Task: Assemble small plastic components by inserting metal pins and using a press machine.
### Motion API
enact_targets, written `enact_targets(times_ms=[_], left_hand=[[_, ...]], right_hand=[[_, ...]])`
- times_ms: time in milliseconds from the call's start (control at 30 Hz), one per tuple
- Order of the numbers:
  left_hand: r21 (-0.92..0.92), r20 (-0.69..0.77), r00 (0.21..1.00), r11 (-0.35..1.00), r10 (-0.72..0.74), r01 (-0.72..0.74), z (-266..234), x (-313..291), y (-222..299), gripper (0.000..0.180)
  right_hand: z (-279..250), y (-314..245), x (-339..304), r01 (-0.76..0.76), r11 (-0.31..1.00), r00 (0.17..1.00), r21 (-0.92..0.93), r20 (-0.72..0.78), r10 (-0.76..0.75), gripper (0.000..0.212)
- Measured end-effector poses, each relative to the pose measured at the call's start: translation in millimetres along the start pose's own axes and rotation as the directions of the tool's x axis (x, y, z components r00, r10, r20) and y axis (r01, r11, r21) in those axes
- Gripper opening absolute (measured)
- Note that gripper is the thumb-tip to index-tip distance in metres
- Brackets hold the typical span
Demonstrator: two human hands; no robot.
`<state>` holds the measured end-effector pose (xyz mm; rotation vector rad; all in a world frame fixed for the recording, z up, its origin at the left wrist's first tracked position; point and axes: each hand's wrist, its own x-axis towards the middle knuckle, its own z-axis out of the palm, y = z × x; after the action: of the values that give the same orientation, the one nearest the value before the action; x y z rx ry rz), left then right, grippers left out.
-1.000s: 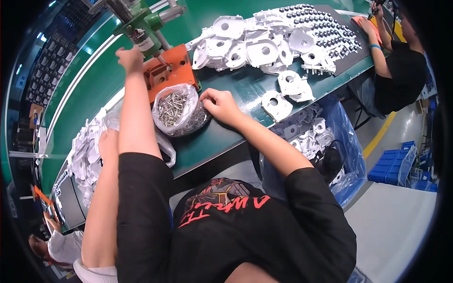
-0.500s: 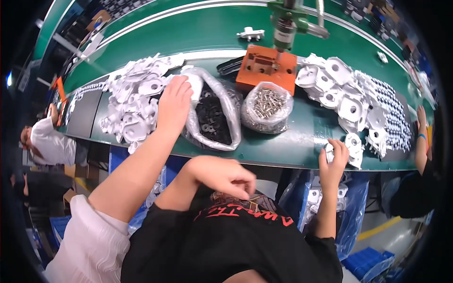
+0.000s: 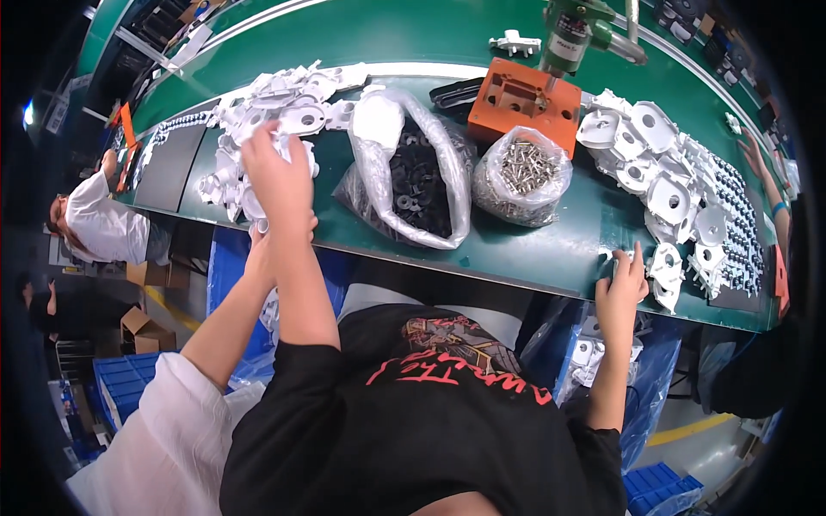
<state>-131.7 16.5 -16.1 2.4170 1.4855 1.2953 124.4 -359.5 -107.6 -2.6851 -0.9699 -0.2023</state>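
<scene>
The left hand [image 3: 280, 168] is spread wide, thumb apart from the fingers, over the left pile of white parts [image 3: 297, 90]; whether it grips a piece cannot be told. The right hand [image 3: 621, 284] lies low at the near edge of the surface [image 3: 516, 260], its fingers curled at a small white piece [image 3: 612, 255] that they mostly cover; how firmly they hold it cannot be told.

A co-worker's hand [image 3: 261, 251] comes in from a pale sleeve [image 3: 185, 396] at the lower left and is partly hidden behind the left forearm, so its hold is unclear.

Between the 2 hands stand 2 clear bags. The larger bag [image 3: 379, 202] gapes open around black parts [image 3: 420, 185], with a rounded white piece [image 3: 377, 120] at its upper left. Just to its right, the smaller bag [image 3: 514, 209] is full of metal pins [image 3: 527, 166]. Behind the smaller bag sits an orange block [image 3: 483, 107] with recesses, under a green press [image 3: 568, 41]. A flat black object [image 3: 456, 93] lies to the block's left.

The right pile of white parts [image 3: 638, 138] spreads toward rows of small dark-tipped pieces [image 3: 740, 211] on a dark mat [image 3: 738, 300]. A loose white housing [image 3: 665, 275] lies just right of the right hand.
</scene>
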Motion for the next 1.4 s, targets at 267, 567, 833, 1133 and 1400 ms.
enact_targets(times_ms=[267,567,833,1133,1400], left_hand=[[0.297,0.181,0.933,0.921,-0.312,0.251,50.5,32.9,-67.9,0.040],[-0.084,0.113,0.993,0.996,0.023,-0.014,43.3,38.6,-62.9,0.024],[-0.683,0.299,0.952,0.710,0.060,0.169,-5.5,18.9,35.0,0.016],[-0.882,0.386,0.806,0.436,0.448,0.180,21.3,-37.2,110.4,0.009],[-0.897,0.325,0.667,0.442,0.671,-0.007,23.1,-72.9,152.9,0.054]], right_hand=[[-6.1,1.9,20.3,0.035,0.991,0.994,-0.127,0.104,-0.022,0.042],[-11.0,-1.5,33.2,0.185,0.979,0.978,0.082,0.079,-0.191,0.044],[-9.6,-20.0,47.5,0.121,0.990,0.980,0.073,0.153,-0.131,0.067],[-56.0,-51.6,59.6,-0.143,0.218,0.990,0.965,0.142,0.019,0.067],[-70.6,-141.9,77.2,-0.002,0.296,0.999,0.955,0.016,-0.045,0.069]])
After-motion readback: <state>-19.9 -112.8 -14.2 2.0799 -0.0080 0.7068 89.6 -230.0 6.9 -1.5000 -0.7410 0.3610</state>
